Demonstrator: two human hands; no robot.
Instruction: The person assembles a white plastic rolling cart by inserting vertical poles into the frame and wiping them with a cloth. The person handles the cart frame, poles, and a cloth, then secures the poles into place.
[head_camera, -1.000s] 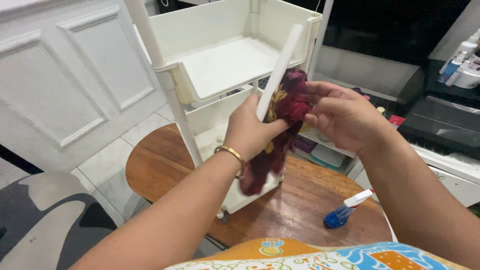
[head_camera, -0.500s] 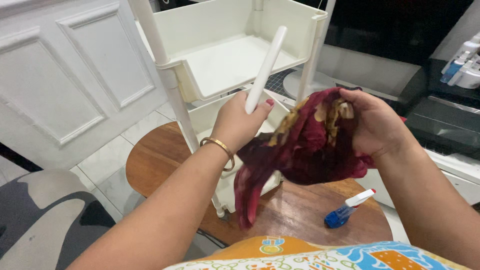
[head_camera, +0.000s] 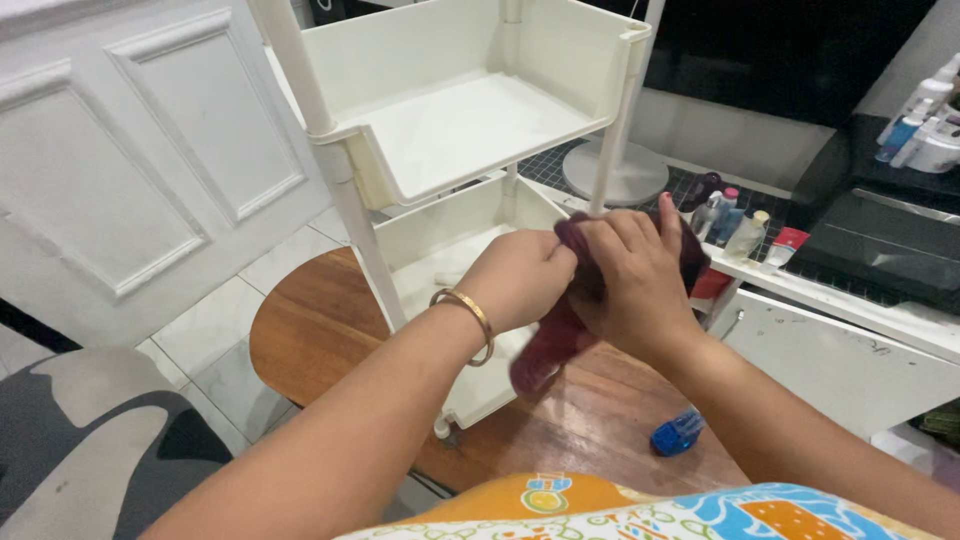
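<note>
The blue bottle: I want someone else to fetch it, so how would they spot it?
Start at the round wooden table that carries the white shelf cart. The blue bottle lies on its side near the table's front edge, under the right hand. It is the only blue thing on the wood.

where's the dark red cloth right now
In the head view, right of centre: the dark red cloth is bunched between the left hand and right hand, against the white cart.

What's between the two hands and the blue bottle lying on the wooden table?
In the head view, below the left hand and right hand, the dark red cloth hangs; past it, only bare wooden table reaches the blue bottle.
</note>
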